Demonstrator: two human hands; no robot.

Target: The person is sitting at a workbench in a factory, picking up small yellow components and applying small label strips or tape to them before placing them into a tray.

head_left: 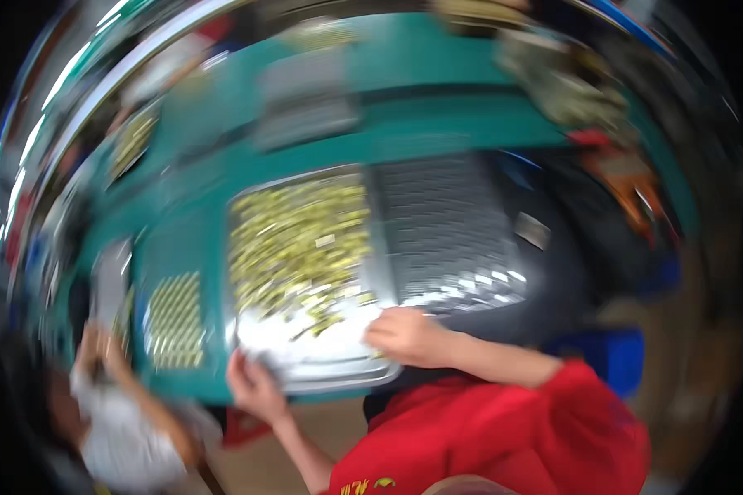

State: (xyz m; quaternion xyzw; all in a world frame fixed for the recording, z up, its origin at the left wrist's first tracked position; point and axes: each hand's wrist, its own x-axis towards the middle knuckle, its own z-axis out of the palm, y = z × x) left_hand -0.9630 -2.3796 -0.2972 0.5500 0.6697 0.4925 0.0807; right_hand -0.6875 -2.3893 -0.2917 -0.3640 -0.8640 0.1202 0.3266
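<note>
— Hands were where?
— Left hand (pixel 252 384) gripped the near rim of the metal tray (pixel 305 375) on the green desk (pixel 437 132); right hand (pixel 404 337) lay curled among the small yellow parts (pixel 293 239); blur hid whether it held any.
— Progress?
— Near end looked cleared; most parts remained; the grey rack (pixel 446 231) sat beside.
</note>
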